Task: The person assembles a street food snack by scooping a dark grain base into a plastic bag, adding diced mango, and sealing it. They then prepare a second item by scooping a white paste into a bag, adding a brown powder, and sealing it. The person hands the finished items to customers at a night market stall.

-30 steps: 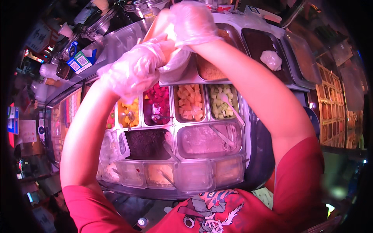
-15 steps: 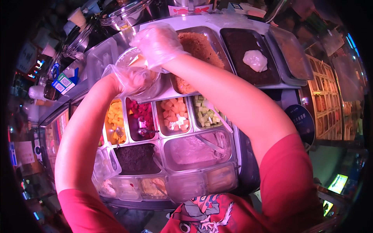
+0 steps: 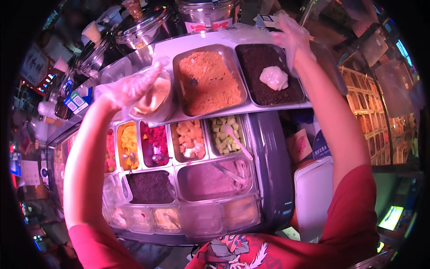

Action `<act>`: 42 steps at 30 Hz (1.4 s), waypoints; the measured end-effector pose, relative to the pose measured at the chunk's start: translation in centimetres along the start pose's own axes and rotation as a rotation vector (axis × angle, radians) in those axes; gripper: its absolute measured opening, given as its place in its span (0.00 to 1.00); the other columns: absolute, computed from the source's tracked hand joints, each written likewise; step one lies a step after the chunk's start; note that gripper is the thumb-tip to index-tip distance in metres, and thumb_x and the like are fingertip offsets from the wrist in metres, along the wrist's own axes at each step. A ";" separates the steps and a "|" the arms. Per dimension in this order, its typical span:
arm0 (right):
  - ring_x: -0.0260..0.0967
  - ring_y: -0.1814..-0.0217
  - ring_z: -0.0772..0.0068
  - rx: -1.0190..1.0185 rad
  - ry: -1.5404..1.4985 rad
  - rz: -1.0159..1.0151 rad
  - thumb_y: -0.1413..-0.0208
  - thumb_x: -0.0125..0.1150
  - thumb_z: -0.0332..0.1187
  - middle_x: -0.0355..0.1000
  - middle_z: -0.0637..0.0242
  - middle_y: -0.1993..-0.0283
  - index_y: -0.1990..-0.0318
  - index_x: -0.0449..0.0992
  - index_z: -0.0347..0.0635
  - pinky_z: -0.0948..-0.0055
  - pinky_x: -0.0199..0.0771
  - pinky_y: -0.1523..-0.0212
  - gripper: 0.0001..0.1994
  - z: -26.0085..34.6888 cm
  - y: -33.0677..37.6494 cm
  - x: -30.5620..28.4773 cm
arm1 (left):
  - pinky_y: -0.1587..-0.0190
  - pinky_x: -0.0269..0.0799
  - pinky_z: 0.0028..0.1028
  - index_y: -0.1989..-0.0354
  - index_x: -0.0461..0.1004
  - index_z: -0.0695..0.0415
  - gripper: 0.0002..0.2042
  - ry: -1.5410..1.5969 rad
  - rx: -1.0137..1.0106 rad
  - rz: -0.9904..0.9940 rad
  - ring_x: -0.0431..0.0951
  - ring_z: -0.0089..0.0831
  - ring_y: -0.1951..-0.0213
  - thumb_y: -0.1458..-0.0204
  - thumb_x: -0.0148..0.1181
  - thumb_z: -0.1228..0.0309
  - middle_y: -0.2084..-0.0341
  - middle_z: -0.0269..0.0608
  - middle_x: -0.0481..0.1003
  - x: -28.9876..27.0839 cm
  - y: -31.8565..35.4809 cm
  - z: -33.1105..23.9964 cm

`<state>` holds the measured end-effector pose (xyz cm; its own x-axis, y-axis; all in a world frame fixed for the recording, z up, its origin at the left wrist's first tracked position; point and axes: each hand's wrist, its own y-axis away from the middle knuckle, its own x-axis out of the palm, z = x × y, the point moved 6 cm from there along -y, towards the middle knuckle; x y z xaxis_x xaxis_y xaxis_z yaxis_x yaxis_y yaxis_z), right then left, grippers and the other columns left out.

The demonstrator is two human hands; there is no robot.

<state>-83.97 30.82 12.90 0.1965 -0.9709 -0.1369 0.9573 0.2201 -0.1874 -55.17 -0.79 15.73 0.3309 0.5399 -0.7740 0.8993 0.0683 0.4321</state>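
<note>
While left hand [image 3: 130, 87] grips clear cup [image 3: 154, 96] over topping counter [image 3: 268, 152]; right hand [image 3: 293, 36] grip unclear; dim shop.

the counter [image 3: 268, 148] is a grey topping station. at 12 o'clock two metal trays sit side by side: orange crumbs [image 3: 207, 83] and dark crumbs [image 3: 268, 76] with a white lump [image 3: 274, 77]. below them runs a row of fruit tubs [image 3: 179, 141], one with a white spoon [image 3: 237, 141]. toward 6 o'clock lie a dark tub [image 3: 150, 186], a lidded pink tub [image 3: 215, 179] and small lidded tubs [image 3: 188, 217]. a white box [image 3: 313, 197] stands at 4 o'clock.
</note>
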 end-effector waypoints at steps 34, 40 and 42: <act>0.73 0.62 0.73 0.115 0.134 -0.567 0.54 0.73 0.22 0.75 0.67 0.67 0.68 0.79 0.35 0.71 0.75 0.64 0.08 3.2 37.5 -17.1 | 0.63 0.67 0.24 0.61 0.79 0.60 0.12 1.473 0.355 -0.306 0.69 0.21 0.69 0.36 0.53 0.65 0.75 0.29 0.73 29.3 4.1 -26.3; 0.69 0.64 0.75 -0.333 0.731 -0.627 0.51 0.68 0.24 0.71 0.64 0.54 0.56 0.73 0.34 0.71 0.73 0.65 0.15 -0.3 53.0 -29.7 | 0.56 0.80 0.41 0.43 0.70 0.61 0.25 1.686 0.275 0.404 0.79 0.36 0.54 0.40 0.61 0.54 0.53 0.42 0.76 38.2 6.7 -26.7; 0.70 0.67 0.69 -0.373 1.048 -0.497 0.51 0.65 0.27 0.72 0.60 0.55 0.45 0.67 0.35 0.67 0.73 0.68 0.24 2.5 55.4 -28.5 | 0.58 0.80 0.35 0.45 0.71 0.61 0.22 1.563 0.279 0.428 0.79 0.33 0.57 0.39 0.59 0.57 0.56 0.41 0.76 39.4 7.5 -26.2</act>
<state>-36.04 70.49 8.89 -0.6052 -0.4489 -0.6574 0.7261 0.0273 -0.6871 -42.88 42.95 0.55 0.1170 0.7620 0.6369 0.9019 -0.3501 0.2532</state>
